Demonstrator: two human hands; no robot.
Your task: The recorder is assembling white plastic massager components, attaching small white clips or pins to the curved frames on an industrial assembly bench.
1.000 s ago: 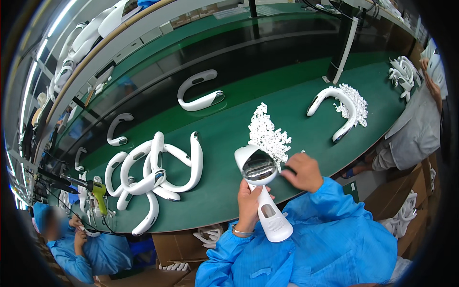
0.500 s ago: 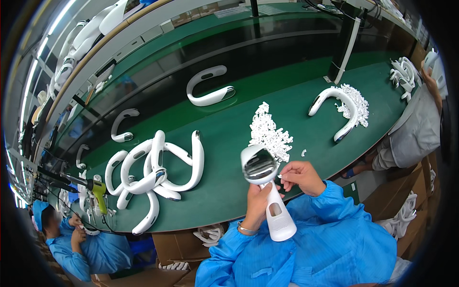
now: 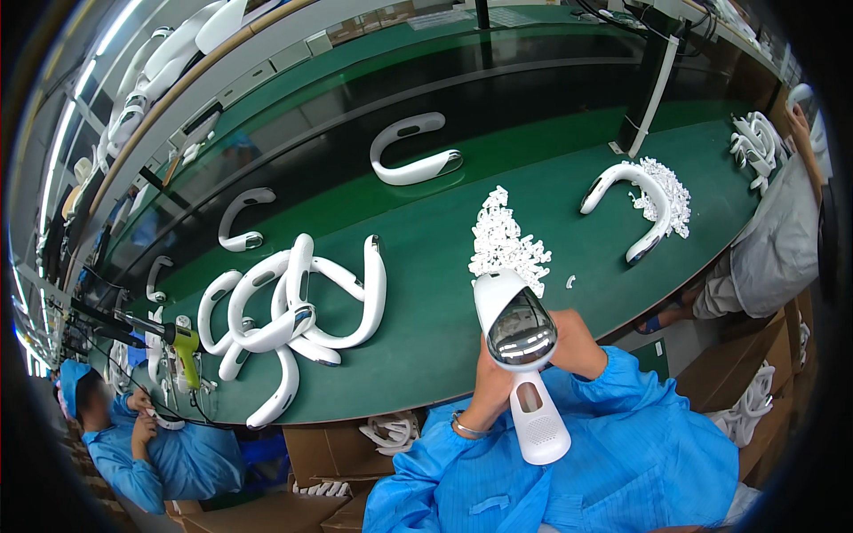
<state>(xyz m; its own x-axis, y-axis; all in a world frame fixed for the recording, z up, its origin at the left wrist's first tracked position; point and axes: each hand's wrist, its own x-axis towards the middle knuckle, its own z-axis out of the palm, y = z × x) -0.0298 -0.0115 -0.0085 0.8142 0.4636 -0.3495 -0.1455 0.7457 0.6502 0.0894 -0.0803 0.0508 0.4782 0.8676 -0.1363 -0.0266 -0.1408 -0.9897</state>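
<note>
A white curved housing (image 3: 538, 425) with a shiny silver end and an oblong opening is held over my lap, just off the table edge. My left hand (image 3: 494, 377) is closed around its left side, fingers partly hidden behind it. My right hand (image 3: 577, 345) is behind the right side of the housing; its fingers are hidden, so I cannot see what they hold. Just beyond the housing lies a pile of small white plastic pieces (image 3: 506, 240), with one loose piece (image 3: 571, 282) beside it.
Several white curved housings (image 3: 373, 302) lie overlapped on the green table (image 3: 426, 311) to the left. Another housing (image 3: 662, 200) rests against a second pile of pieces (image 3: 680, 204). More sit on the conveyor belt (image 3: 311, 195). A green power screwdriver (image 3: 185, 351) and a co-worker (image 3: 160, 453) are at left.
The held housing has turned and shifted right, its silver end now nearer me. My right hand, which pinched a small white piece, has gone behind it. Housings on the belt have moved right.
</note>
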